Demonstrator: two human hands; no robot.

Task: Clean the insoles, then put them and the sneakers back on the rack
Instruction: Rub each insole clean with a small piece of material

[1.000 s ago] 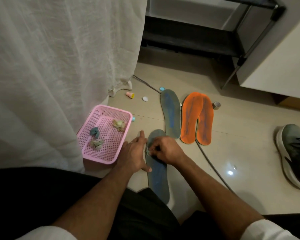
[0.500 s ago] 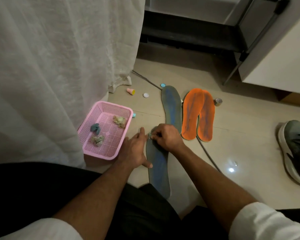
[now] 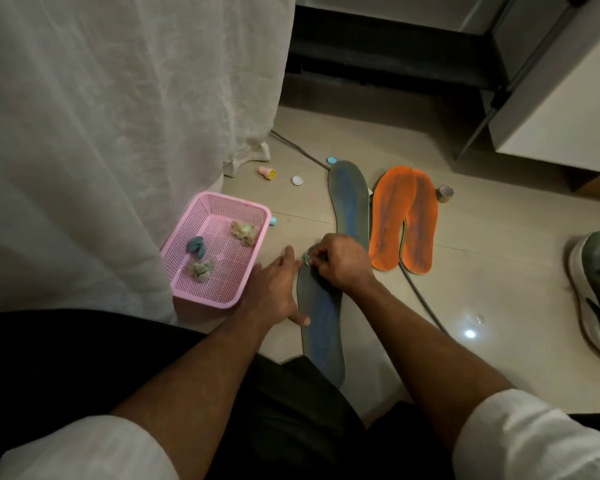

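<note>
A blue-grey insole (image 3: 321,317) lies on the floor in front of me. My left hand (image 3: 274,289) rests flat on the floor at its left edge, thumb touching the insole. My right hand (image 3: 340,259) pinches a small crumpled wipe (image 3: 307,256) against the insole's toe end. A second blue-grey insole (image 3: 349,202) lies farther away. Two orange insoles (image 3: 404,220) lie side by side to its right. A grey sneaker (image 3: 598,289) sits at the right edge, partly cut off. The dark shoe rack (image 3: 395,60) stands at the back.
A pink mesh basket (image 3: 222,202) to the left holds three used wipes. A white curtain (image 3: 118,133) hangs over the left. A grey cable (image 3: 420,292) runs across the floor. Small caps (image 3: 297,180), a pink stamp (image 3: 266,173) and a tape roll (image 3: 445,194) lie about.
My right hand has slid the wipe from the middle of the near insole up toward its toe end. My left hand has stayed at the insole's left edge.
</note>
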